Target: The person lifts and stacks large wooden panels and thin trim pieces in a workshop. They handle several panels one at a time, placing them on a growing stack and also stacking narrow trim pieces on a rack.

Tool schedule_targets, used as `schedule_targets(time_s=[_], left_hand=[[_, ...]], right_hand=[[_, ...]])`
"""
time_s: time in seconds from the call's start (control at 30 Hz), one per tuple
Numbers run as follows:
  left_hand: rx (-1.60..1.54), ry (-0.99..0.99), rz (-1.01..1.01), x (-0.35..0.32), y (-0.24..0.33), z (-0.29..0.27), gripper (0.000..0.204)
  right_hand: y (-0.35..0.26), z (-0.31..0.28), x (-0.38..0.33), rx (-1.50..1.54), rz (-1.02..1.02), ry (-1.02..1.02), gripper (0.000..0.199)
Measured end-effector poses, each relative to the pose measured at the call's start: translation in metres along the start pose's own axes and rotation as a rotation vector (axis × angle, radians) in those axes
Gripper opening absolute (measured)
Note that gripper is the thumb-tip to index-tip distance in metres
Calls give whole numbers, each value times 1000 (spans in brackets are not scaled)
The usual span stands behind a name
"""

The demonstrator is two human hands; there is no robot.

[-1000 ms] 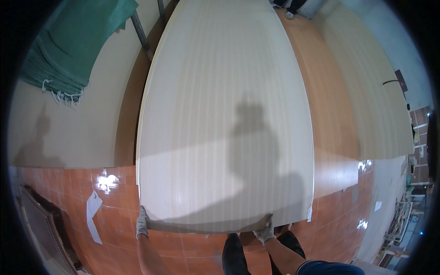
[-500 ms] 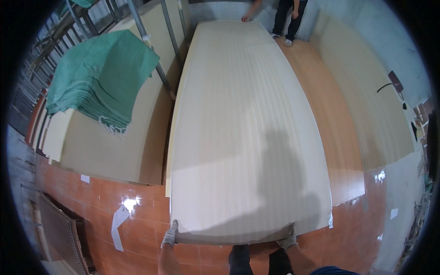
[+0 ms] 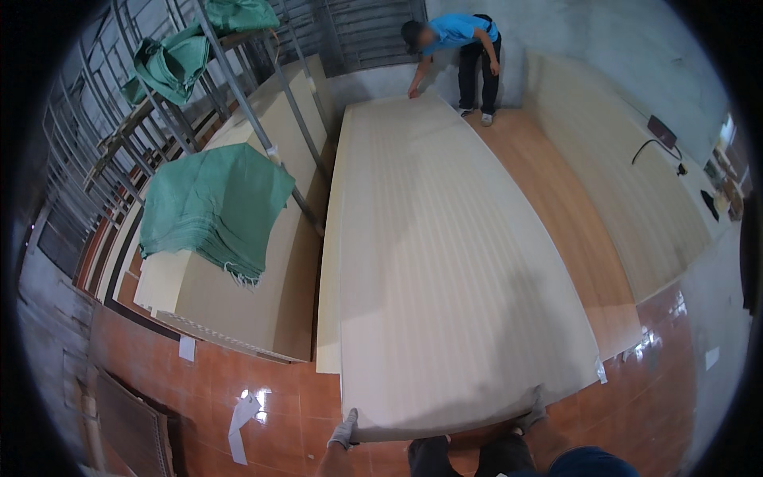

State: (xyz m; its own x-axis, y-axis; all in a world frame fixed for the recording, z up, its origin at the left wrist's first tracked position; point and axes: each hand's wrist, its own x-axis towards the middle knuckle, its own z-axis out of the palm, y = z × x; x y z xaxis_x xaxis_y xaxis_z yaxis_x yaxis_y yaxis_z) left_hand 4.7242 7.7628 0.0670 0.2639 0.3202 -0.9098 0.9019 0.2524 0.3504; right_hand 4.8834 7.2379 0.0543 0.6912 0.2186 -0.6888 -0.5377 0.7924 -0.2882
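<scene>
Though long, panel in gloved hands

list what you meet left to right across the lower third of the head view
Dark brown panel, small white paper, long white strip, gloved left hand, gloved right hand, white scrap.

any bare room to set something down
Bare: brown board between pale panel and wall-side board, short of the co-worker; tiles between paper strip and left hand. Crowded: left, with green cloth, stacked boards, metal poles.

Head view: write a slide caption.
Gloved left hand and right hand hold a long, pale, striped panel; person in blue opposite.
</scene>
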Motion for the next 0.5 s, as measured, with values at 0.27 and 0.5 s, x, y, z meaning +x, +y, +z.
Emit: schedule_targets(time_s=[0.27, 0.5], left_hand=[[-77, -38, -8, -19, -10, 51, 83], [-99, -120, -73, -30, -32, 67, 84]], right_hand=[[-53, 23, -39, 8, -11, 50, 65], [-75, 22, -91, -47, 17, 372, 67]])
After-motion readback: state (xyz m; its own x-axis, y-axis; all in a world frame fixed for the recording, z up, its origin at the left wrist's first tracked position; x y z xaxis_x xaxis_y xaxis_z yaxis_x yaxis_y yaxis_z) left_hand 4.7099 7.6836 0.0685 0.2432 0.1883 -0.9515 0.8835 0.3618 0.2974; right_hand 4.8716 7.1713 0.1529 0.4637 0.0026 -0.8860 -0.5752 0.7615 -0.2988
